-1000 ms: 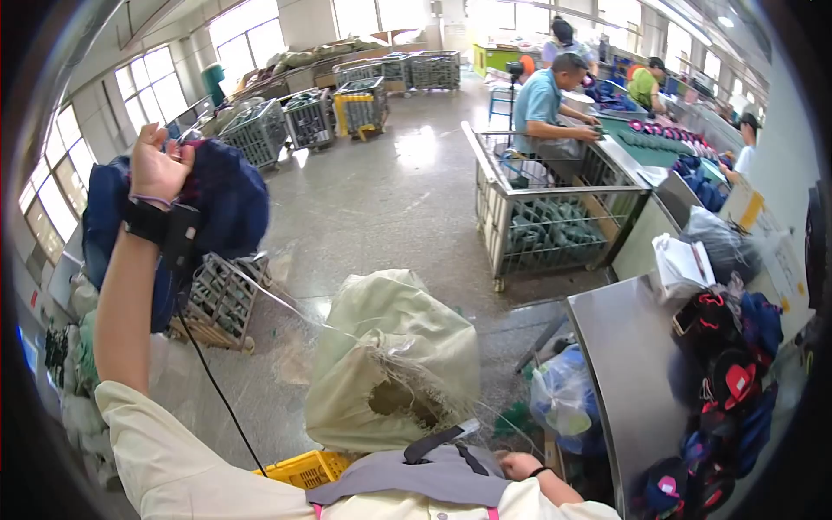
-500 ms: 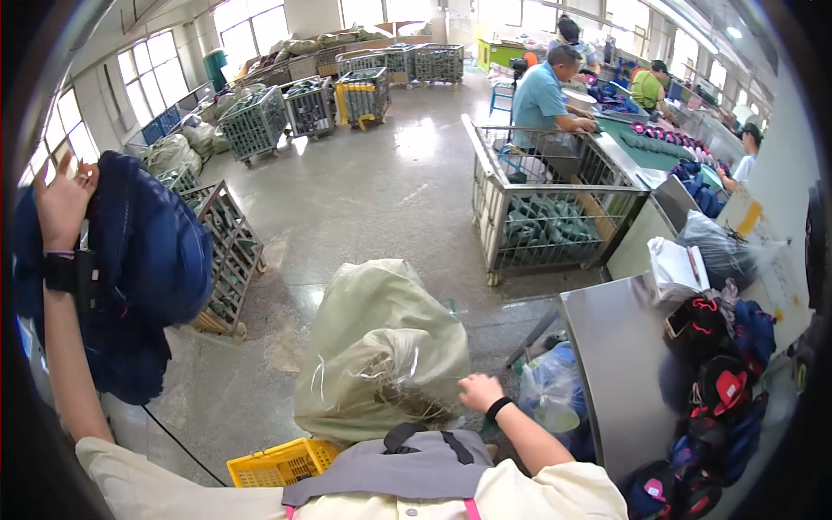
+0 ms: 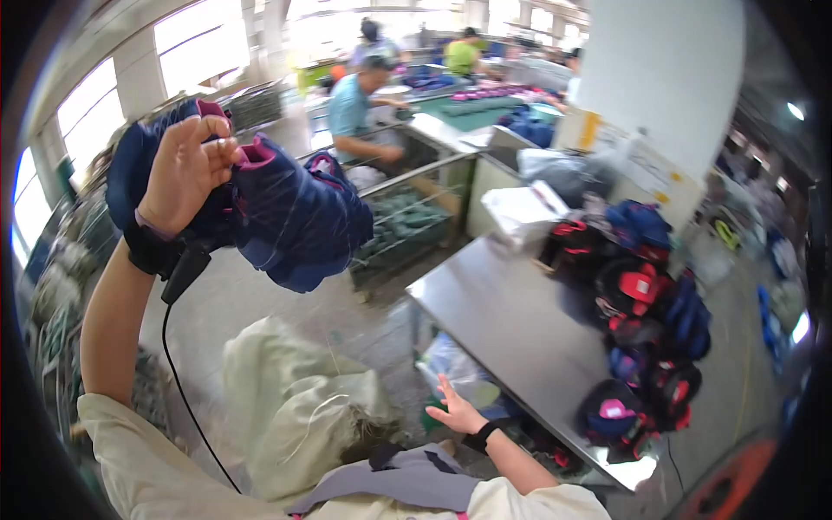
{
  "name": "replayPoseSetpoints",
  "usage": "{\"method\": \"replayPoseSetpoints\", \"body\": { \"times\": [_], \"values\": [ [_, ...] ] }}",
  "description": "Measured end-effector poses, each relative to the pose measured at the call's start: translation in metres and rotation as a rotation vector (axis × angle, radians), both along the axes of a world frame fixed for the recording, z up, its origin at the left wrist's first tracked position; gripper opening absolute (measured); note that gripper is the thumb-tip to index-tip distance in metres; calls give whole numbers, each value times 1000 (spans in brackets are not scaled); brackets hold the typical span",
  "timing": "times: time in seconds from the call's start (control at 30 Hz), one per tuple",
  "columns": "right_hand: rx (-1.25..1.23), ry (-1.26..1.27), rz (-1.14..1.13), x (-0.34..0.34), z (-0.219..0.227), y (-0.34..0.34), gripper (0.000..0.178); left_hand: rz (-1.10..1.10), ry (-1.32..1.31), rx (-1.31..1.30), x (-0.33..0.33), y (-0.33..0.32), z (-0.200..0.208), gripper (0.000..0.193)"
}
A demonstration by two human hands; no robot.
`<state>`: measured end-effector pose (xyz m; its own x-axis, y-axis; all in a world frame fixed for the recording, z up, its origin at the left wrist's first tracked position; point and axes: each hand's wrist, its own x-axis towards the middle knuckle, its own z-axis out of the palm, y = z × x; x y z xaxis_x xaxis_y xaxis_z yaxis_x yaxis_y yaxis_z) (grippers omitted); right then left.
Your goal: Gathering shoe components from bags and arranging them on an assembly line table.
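Observation:
My left hand [image 3: 186, 173] is raised at the left with its fingers curled. From it hangs a bundle of navy padded shoe uppers [image 3: 299, 217] with pink linings; the exact grip is partly hidden. A black strap with a small dark device [image 3: 184, 276] and a cable is on that wrist. My right hand [image 3: 459, 416] is stretched out with its fingers apart, holding nothing, between a pale green woven sack [image 3: 286, 381] and the metal table [image 3: 494, 303]. More navy, black and red uppers [image 3: 641, 290] lie heaped along the table's right side.
White papers [image 3: 524, 212] and a grey plastic bag [image 3: 568, 173] stand at the table's far end. Behind is a wire cart [image 3: 403, 221] of grey-green pieces. A person in blue [image 3: 351, 108] works at a green-topped bench. A pillar [image 3: 663, 87] rises at right.
My view has turned right. My left hand has swung the uppers rightward, above the sack's far left. My right hand has opened its fingers and is now beside the table.

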<state>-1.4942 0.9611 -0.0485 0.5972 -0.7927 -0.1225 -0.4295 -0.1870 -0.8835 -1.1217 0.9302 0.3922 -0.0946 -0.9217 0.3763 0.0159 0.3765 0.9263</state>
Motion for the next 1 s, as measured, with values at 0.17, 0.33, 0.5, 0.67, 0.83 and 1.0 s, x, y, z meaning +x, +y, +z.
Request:
{"method": "replayPoseSetpoints", "body": {
  "times": [0.17, 0.33, 0.5, 0.67, 0.83, 1.0],
  "values": [
    [19, -254, -318, -81, 68, -18, 87, -14, 26, 100, -57, -97, -17, 19],
    [239, -807, -437, -111, 107, -8, 72, -222, -213, 86, -164, -139, -14, 13],
    [592, -1156, -248, -123, 92, -10, 69, -606, -450, 65, -270, -189, -45, 29],
    [895, -1119, -163, -91, 71, -9, 89, -915, -792, -105, -348, -207, -60, 36],
    [717, -1439, -513, -90, 76, -100, 85, -962, -735, -476, -364, -222, -46, 41],
    [426, -702, -829, -105, 61, -188, 72, -1192, -810, -851, -356, -209, -58, 38]
  ]
}}
